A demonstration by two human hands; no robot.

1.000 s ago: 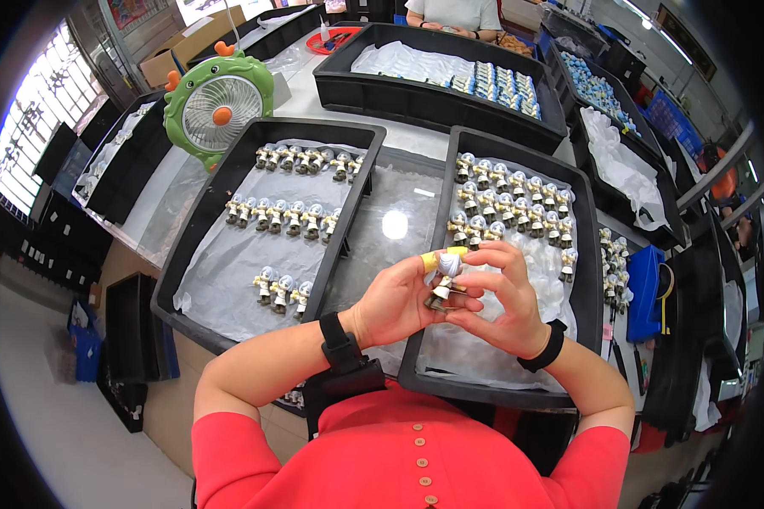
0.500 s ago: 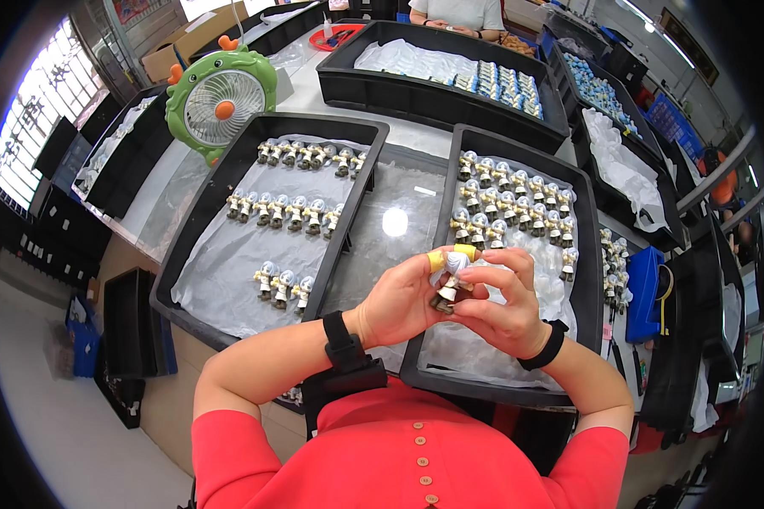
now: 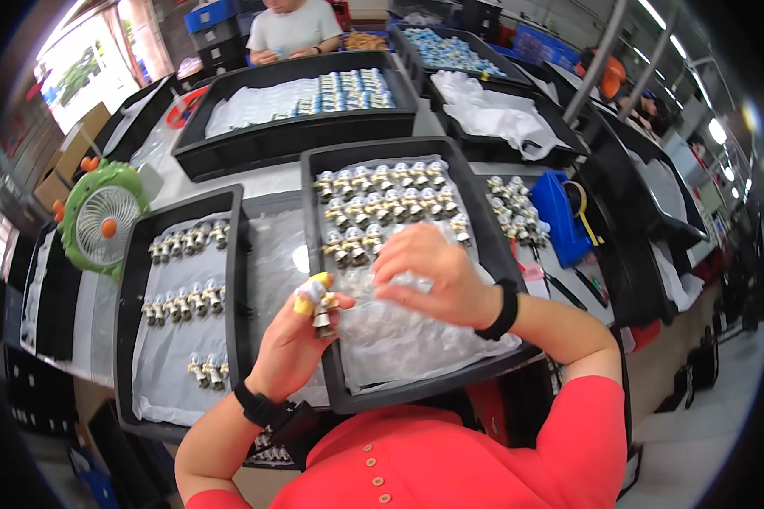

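Note:
A small figurine (image 3: 321, 321) with a pale head, white-and-yellow body and dark legs is gripped in the fingers of my left hand (image 3: 282, 352), over the near left edge of the right tray (image 3: 341, 386). Yellow covers wrap the tips of that hand's thumb and a finger. My right hand (image 3: 437, 273), a little blurred, hovers above the same tray with fingers bent and apart from the thumb; nothing shows between them. Just beyond it, figurines (image 3: 386, 204) of the same kind lie in rows on a white plastic liner (image 3: 390, 348).
To the left, another black tray (image 3: 239, 254) holds more figurine rows. A green fan (image 3: 102, 216) stands past it. Blue-and-white pieces fill part of a far tray (image 3: 293, 136), with a person (image 3: 293, 34) behind. Loose figurines (image 3: 518, 212), a blue bin (image 3: 560, 216) and tools (image 3: 566, 290) lie at right.
My right hand has let go of the figurine and moved right, over the tray. My left hand keeps the figurine. The whole view has swung to the right.

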